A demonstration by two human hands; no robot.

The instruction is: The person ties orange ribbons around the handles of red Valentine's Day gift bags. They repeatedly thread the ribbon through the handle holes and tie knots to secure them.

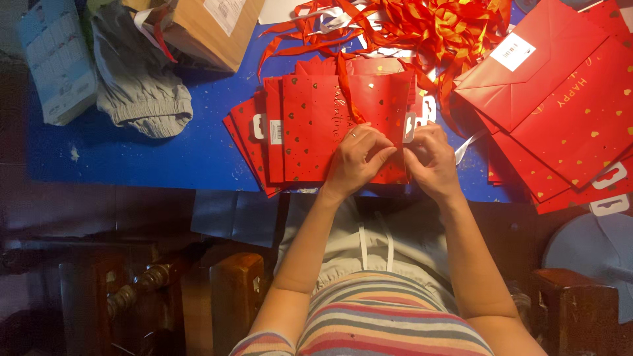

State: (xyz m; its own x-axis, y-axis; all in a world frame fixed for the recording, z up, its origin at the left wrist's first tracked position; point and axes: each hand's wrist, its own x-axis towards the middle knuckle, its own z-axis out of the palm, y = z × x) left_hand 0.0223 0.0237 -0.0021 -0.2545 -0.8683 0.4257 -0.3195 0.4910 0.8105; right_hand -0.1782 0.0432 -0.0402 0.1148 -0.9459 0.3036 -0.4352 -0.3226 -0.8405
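Red gift bag (330, 125) lain flat atop bag stack (254, 142) on blue table (165, 145). Lower edge pinched by left hand (356, 161) and right hand (432, 158), fingers closed together. Judged light, thin, easily creased paper; best gripped at folded edge. Ribbon pile (428, 26) behind.

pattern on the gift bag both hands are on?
Red gift bag with small gold hearts, clearest in the head view; left hand and right hand pinch its edge.
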